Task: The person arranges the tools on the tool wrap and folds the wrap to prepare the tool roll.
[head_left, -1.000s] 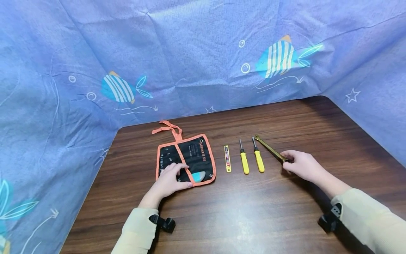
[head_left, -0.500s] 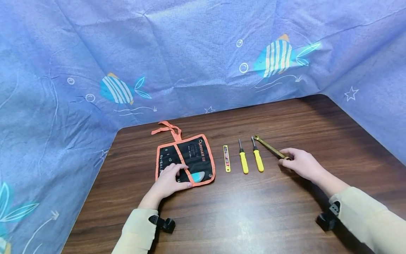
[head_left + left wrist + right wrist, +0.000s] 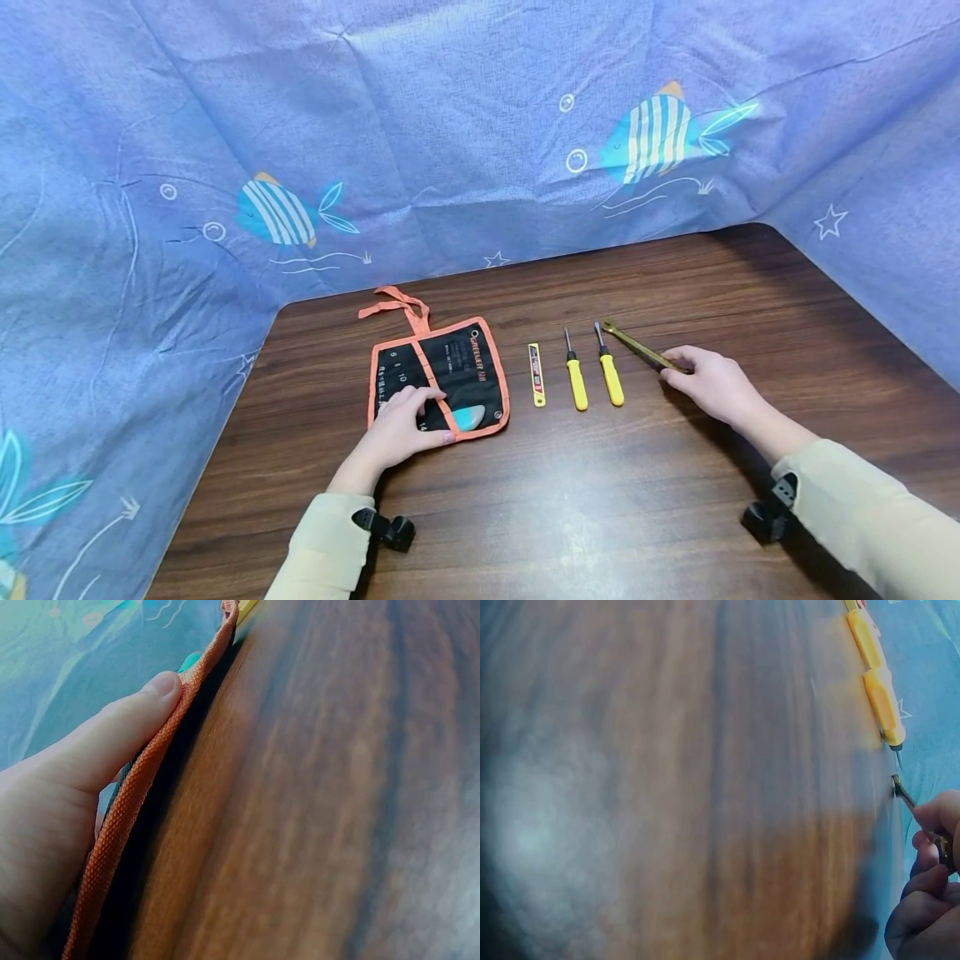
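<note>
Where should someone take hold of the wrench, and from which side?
Probably by the near end, coming from the person's right, where the right hand grips it. The wrench is long and slim and slants that way. Its far end sits close to the tip of a screwdriver, so fingers would likely be crowded there.

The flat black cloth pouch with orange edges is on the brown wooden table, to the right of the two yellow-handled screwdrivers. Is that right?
No, wrong side: the black cloth pouch is to the left of the yellow-handled screwdrivers, as the head view shows. It is on the brown wooden table.
</note>
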A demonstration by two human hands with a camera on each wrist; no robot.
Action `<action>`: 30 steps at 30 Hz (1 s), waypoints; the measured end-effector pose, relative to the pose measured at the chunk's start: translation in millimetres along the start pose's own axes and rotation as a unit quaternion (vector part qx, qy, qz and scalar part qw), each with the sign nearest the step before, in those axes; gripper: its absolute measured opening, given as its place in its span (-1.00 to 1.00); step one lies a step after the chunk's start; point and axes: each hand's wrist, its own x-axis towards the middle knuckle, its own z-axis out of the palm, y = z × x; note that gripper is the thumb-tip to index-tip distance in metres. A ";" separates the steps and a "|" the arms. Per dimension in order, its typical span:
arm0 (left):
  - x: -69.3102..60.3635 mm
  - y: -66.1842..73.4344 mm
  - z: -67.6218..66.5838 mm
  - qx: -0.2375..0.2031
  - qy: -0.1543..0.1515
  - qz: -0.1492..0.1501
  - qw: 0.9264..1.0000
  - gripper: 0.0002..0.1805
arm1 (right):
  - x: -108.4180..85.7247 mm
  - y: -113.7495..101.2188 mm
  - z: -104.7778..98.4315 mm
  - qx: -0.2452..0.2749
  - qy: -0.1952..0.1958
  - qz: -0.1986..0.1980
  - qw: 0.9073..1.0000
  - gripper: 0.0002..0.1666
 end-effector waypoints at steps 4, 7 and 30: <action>-0.4 -0.2 -0.3 0.000 0.001 0.000 1.000 -0.30 | 0.5 -1.5 -1.2 -0.005 0.010 0.006 1.000 -0.63; -0.7 -0.4 -0.5 0.001 0.001 -0.002 1.000 -0.30 | 1.1 -3.0 -1.8 -0.007 0.015 0.007 1.000 -0.64; -1.1 0.4 -2.9 0.009 0.002 -0.001 1.000 -0.31 | 0.5 -8.3 -2.6 0.004 0.036 0.016 0.999 -0.59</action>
